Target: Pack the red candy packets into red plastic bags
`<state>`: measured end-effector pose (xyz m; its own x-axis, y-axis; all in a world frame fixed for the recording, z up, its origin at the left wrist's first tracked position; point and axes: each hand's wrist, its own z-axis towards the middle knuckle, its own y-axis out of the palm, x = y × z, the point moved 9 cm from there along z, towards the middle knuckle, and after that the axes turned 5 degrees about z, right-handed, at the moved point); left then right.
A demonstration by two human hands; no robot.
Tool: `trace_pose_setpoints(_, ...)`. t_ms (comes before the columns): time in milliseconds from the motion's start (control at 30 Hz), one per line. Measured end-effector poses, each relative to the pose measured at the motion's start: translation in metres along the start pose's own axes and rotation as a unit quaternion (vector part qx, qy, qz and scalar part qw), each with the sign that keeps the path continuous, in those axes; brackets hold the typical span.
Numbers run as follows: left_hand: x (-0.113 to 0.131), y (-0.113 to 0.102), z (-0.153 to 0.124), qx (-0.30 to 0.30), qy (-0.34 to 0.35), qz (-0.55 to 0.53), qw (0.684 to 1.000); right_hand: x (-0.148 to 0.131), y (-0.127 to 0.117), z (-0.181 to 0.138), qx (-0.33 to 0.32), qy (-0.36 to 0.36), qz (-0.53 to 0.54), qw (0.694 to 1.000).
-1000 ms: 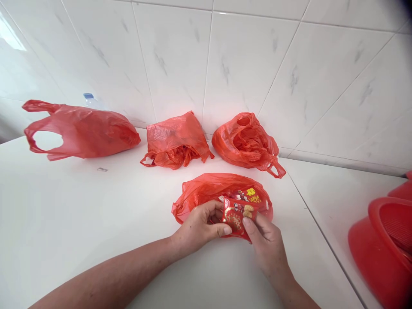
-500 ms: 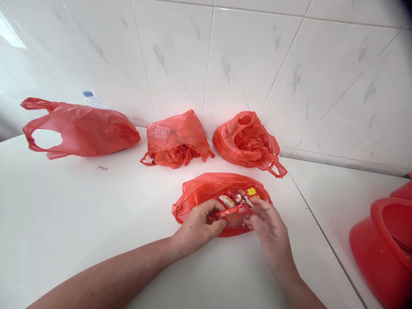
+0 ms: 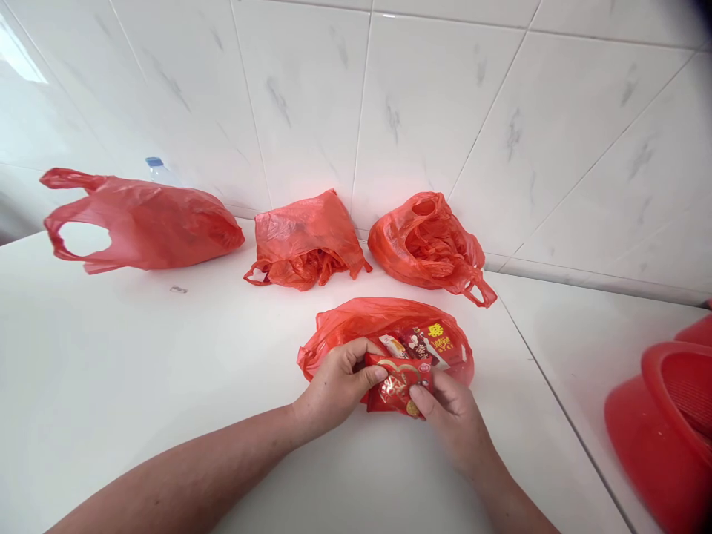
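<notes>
Both hands hold one small red snack packet (image 3: 398,383) with gold print, just above the white counter (image 3: 167,386). My left hand (image 3: 337,387) pinches its left end and my right hand (image 3: 453,415) grips its right end. Right behind the packet lies an open red plastic bag (image 3: 356,322) with several more printed packets (image 3: 428,343) showing in its mouth.
Three more red plastic bags sit along the tiled wall: one at the far left (image 3: 150,226), one in the middle (image 3: 305,241), one to the right (image 3: 428,248). A bottle's blue cap (image 3: 154,162) peeks over the left bag. Red plastic basins (image 3: 661,437) stand at the right edge.
The packet tilted edge-on half a second ago with my right hand's fingers spread; now it lies flat-faced, slightly nearer me, gripped by both hands.
</notes>
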<state>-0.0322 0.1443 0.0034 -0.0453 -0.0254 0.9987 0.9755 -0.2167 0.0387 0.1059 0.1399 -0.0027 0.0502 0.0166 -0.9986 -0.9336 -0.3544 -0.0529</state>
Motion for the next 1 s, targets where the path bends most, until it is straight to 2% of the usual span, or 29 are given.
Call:
trace_pose_setpoints(200, 0.003, 0.005, -0.001, -0.023, -0.006, -0.004, 1.000, -0.009, 0.000, 0.000, 0.013, -0.014, 0.005, 1.000)
trace_pose_setpoints(467, -0.006, 0.006, 0.000, -0.033, -0.009, -0.029, 0.999, 0.001, 0.007, -0.002, 0.016, 0.013, 0.045, 0.999)
trace_pose_setpoints(600, -0.003, 0.005, -0.001, -0.029, -0.012, 0.005, 1.000, 0.002, 0.006, -0.004, 0.006, 0.023, 0.059, 0.998)
trace_pose_setpoints(733, 0.001, 0.008, -0.003, -0.028, -0.017, 0.033, 0.999, 0.003, -0.001, -0.004, 0.036, 0.026, 0.027, 0.999)
trace_pose_setpoints(867, -0.002, 0.011, -0.004, -0.043, -0.018, 0.003, 0.999, 0.001, -0.006, -0.005, 0.057, 0.008, 0.006, 0.998)
trace_pose_setpoints(1000, -0.005, 0.013, -0.003, -0.060, -0.011, -0.023, 0.998, 0.003, -0.021, -0.006, 0.121, 0.010, -0.005, 0.993)
